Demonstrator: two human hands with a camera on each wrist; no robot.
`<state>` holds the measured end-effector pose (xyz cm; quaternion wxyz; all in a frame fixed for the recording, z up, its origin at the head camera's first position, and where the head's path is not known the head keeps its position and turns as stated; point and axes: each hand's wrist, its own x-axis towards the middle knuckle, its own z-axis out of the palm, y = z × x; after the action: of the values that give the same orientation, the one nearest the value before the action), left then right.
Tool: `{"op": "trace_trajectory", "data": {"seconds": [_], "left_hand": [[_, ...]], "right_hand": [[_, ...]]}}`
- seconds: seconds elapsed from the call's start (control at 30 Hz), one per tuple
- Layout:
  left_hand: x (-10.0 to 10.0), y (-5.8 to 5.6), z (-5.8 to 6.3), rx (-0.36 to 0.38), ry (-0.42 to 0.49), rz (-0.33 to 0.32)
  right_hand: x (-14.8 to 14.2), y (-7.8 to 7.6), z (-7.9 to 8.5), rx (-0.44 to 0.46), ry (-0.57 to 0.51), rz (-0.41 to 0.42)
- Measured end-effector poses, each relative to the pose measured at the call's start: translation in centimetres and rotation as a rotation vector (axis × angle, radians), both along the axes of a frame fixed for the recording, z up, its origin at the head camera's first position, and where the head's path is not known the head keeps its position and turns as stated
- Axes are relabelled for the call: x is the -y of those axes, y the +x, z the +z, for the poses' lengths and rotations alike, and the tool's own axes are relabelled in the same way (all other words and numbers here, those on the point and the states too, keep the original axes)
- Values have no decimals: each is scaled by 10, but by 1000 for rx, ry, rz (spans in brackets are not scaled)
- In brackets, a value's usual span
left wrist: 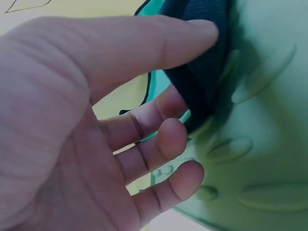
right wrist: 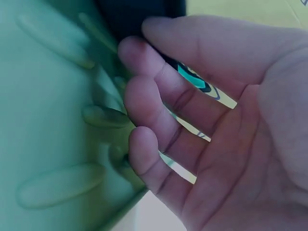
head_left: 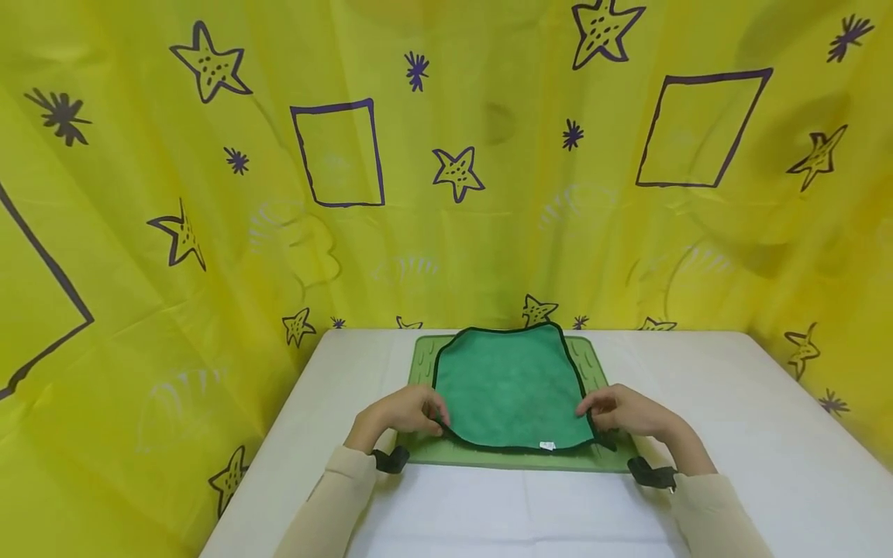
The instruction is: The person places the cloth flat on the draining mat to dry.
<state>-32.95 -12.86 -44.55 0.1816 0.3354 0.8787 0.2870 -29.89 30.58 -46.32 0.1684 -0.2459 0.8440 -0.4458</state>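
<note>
A green cloth [head_left: 509,387] with black edging and a small white tag [head_left: 547,446] lies spread over a light green mat [head_left: 516,460]. At its near left corner my left hand [head_left: 408,411] pinches the edge between thumb and index finger. My right hand [head_left: 628,411] pinches the near right corner in the same way. Both wrist views show the dark underside [left wrist: 209,53] of the cloth at the fingertips. Raised oval ridges [right wrist: 62,185] on the mat lie close beside the other fingers. Most of the mat's middle is hidden by the cloth.
The mat rests on a white table [head_left: 698,380]. Behind and at the sides hangs a yellow curtain [head_left: 488,232] printed with dark stars and four-sided outlines. A black strap [head_left: 392,460] circles the left wrist, another black strap [head_left: 650,473] the right.
</note>
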Motion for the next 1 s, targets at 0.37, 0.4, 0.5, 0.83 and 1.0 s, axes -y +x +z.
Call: {"op": "trace_trajectory", "data": {"seconds": [0.37,0.4,0.5,0.83,1.0], "left_hand": [[11,-3,6,17,44,18],[11,-3,6,27,47,14],[10,-2,7,67,62,-8],[8,0,4,97,34,-43],[8,-1,3,91,33,-32]], "right_hand": [[-7,2,7,14,44,-6],[-8,2,7,24,44,0],[-9,3,7,49,42,14],[-13,3,6,35,18,34],[-16,3,8,23,14,6]]}}
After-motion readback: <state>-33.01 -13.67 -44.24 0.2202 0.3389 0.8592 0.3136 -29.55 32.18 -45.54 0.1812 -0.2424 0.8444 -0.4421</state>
